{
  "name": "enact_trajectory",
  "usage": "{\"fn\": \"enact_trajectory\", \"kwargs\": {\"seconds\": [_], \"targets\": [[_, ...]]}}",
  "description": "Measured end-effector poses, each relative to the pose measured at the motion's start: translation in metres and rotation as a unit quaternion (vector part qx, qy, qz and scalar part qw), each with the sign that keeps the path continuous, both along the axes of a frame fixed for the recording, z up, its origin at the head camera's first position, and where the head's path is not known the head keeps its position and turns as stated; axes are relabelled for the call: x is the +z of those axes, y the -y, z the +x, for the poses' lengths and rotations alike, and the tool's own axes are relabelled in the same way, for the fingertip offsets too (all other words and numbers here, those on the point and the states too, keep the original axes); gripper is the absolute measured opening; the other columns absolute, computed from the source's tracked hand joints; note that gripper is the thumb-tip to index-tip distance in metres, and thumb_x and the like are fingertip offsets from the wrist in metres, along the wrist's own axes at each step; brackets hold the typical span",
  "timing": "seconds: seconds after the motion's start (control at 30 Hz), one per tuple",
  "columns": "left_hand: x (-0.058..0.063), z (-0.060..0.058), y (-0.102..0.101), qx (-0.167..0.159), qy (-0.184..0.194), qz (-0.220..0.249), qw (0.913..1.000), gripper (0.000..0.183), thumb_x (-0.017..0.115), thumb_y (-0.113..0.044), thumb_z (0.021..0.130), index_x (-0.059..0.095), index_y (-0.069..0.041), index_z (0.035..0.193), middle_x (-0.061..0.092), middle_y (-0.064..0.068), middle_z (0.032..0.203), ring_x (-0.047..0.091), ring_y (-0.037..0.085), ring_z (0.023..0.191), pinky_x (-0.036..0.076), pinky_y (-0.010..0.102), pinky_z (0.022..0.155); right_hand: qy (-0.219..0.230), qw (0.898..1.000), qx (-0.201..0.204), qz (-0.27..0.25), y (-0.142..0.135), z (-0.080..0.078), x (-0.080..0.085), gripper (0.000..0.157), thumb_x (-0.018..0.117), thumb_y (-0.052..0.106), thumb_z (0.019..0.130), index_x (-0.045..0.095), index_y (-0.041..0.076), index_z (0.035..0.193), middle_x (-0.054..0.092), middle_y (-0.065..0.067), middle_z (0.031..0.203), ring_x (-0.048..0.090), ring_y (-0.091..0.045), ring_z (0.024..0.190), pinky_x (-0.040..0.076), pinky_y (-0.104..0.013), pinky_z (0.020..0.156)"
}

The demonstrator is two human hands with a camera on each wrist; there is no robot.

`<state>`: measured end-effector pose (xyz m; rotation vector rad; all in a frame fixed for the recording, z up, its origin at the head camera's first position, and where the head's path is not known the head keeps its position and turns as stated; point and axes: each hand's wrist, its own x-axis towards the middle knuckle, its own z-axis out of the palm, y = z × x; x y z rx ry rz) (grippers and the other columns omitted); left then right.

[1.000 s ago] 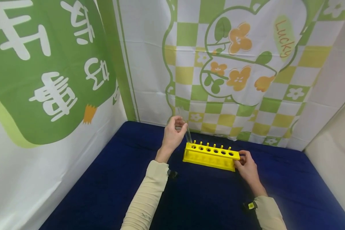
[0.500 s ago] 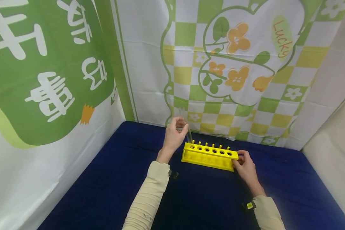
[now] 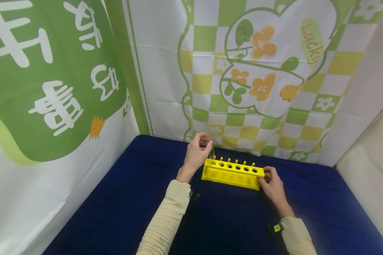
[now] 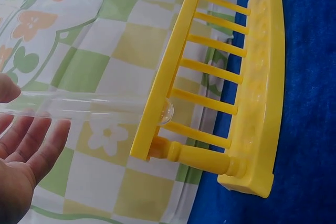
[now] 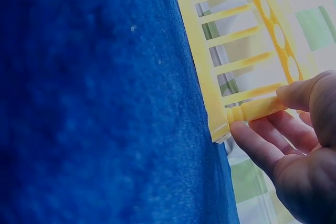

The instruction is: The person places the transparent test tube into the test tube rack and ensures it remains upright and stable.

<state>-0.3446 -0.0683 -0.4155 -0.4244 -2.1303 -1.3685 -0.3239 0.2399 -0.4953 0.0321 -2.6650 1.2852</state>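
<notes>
A yellow test tube rack (image 3: 231, 177) with a row of holes and upright pegs stands on the dark blue cloth. My left hand (image 3: 198, 150) pinches a clear glass test tube (image 4: 89, 106) between thumb and fingers, above the rack's left end. In the left wrist view the tube's rounded bottom pokes just through the end hole of the top plate. My right hand (image 3: 273, 187) grips the rack's right end; the right wrist view shows thumb and fingers around its end post (image 5: 262, 108). The other holes hold no tubes.
A dark blue cloth (image 3: 115, 212) covers the table. Behind the rack hangs a green, yellow and white checked curtain (image 3: 242, 131). A white and green printed sheet (image 3: 76, 148) closes the left side, a pale sheet (image 3: 370, 159) the right.
My left hand has shifted slightly right, and the tube has turned from leaning to nearly upright, its bottom entering the end hole. My right hand keeps its grip on the rack.
</notes>
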Motion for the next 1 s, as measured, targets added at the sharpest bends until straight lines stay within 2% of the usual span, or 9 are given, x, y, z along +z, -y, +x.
{"fn": "enact_trajectory", "kwargs": {"seconds": [0.5, 0.73, 1.0], "targets": [[-0.0021, -0.0012, -0.0016, -0.004, -0.003, -0.008, 1.0000, 0.035, 0.063, -0.021, 0.096, 0.054, -0.003, 0.126, 0.067, 0.008, 0.105, 0.067, 0.019, 0.094, 0.059, 0.029, 0.075, 0.000, 1.000, -0.003, -0.005, -0.0003, 0.0010, 0.0005, 0.039, 0.058, 0.009, 0.096, 0.041, 0.004, 0.131, 0.065, -0.027, 0.118, 0.067, -0.036, 0.101, 0.060, -0.036, 0.077], [-0.0033, 0.0000, -0.0042, -0.010, 0.004, -0.017, 0.9998, 0.031, 0.063, -0.022, 0.097, 0.054, -0.009, 0.124, 0.066, 0.006, 0.103, 0.066, 0.018, 0.093, 0.058, 0.026, 0.074, 0.007, 1.000, -0.002, -0.008, 0.0003, 0.0017, 0.0013, 0.040, 0.058, 0.008, 0.096, 0.041, 0.004, 0.131, 0.064, -0.028, 0.119, 0.067, -0.037, 0.102, 0.060, -0.038, 0.079], [-0.0064, -0.0001, -0.0055, -0.014, 0.006, -0.029, 0.9995, 0.031, 0.062, -0.023, 0.097, 0.055, -0.009, 0.124, 0.066, 0.006, 0.102, 0.066, 0.017, 0.091, 0.058, 0.025, 0.074, 0.007, 1.000, 0.000, -0.005, 0.0010, 0.0016, 0.0023, 0.040, 0.058, 0.009, 0.096, 0.041, 0.004, 0.132, 0.065, -0.028, 0.118, 0.067, -0.036, 0.102, 0.060, -0.040, 0.080]]}}
